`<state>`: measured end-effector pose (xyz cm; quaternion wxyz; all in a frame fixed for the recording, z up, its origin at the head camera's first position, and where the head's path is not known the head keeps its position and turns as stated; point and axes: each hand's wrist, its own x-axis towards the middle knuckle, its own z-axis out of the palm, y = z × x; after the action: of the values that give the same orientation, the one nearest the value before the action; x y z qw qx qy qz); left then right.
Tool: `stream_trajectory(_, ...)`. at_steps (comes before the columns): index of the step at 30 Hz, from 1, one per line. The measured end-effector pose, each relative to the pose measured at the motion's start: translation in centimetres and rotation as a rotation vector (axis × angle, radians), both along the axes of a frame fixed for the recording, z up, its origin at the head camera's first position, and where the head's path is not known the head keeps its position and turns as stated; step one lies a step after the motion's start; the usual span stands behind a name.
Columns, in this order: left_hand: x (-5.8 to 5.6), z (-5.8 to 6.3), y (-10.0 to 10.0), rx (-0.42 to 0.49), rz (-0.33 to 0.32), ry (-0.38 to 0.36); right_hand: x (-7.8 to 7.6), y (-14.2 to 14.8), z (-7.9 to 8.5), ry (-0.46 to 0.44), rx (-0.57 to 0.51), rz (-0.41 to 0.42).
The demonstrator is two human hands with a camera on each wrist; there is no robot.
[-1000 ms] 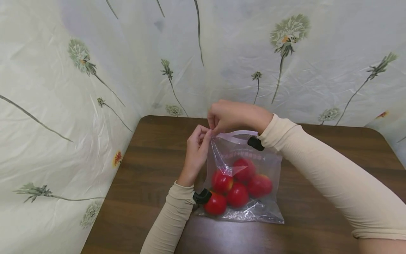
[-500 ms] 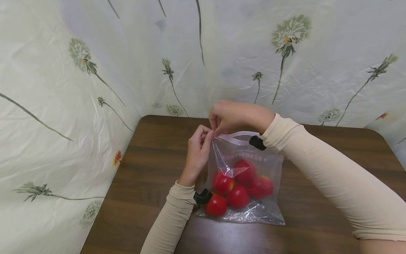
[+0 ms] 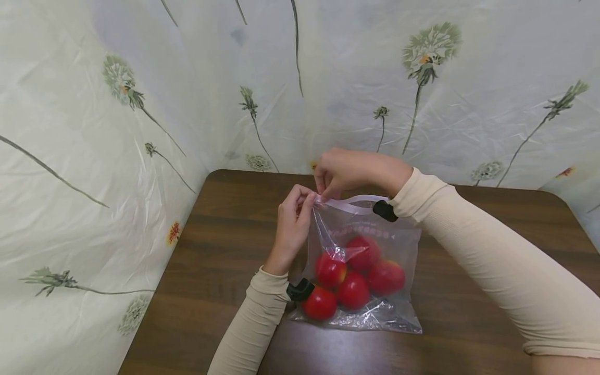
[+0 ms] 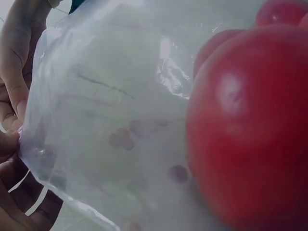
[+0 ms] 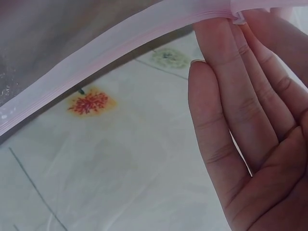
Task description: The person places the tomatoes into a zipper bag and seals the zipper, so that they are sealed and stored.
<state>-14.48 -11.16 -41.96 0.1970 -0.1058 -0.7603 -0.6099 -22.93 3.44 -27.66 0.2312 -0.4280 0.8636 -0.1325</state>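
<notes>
A clear zip bag [image 3: 400, 245] lies on the brown table with several red apples [image 3: 353, 290] inside. Its pale pink zip strip [image 3: 358, 210] runs along the far edge, bowed apart so that a gap shows at the mouth. At the bag's top left corner my left hand [image 3: 289, 224] pinches the plastic between thumb and fingers. Just right of it, my right hand [image 3: 358, 169] pinches the strip from above. In the right wrist view its fingers [image 5: 224, 62] meet the strip. One apple [image 4: 245, 130] fills much of the left wrist view.
The wooden table [image 3: 225, 234] has rounded far corners. A pale sheet printed with flowers [image 3: 342, 62] hangs behind it and along the left side. Black wrist bands [image 3: 300, 290] sit on both sleeves, the left one beside the nearest apple.
My right hand has slid a little to the right along the zip strip, away from my left fingertips. My left hand keeps its pinch on the corner, and the apples lie almost as before.
</notes>
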Motion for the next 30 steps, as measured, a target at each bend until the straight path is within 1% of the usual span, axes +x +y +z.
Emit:
stream_trajectory(4, 0.0, 0.1, 0.0, 0.009, 0.01, 0.002, 0.0, 0.3, 0.0, -0.009, 0.014, -0.005)
stream_trajectory(8, -0.1, 0.1, 0.0, 0.024, 0.037, 0.007, -0.1, 0.7, 0.0, -0.027, 0.035, -0.021)
stream_trajectory(12, -0.2, -0.1, -0.1, 0.016, 0.056, 0.0, -0.2, 1.1, -0.1, -0.042, 0.05, -0.039)
stream_trajectory(20, -0.2, -0.1, -0.4, -0.007, 0.05, -0.01, -0.3, 2.0, -0.1, -0.075, 0.06, -0.054)
stream_trajectory(24, -0.3, -0.1, -0.5, 0.011, 0.047, -0.018, -0.3, 2.6, 0.0, -0.084, 0.064, -0.059)
stream_trajectory(30, -0.3, -0.1, -0.8, 0.032, 0.042, -0.031, -0.4, 3.6, -0.1, -0.118, 0.066, -0.093)
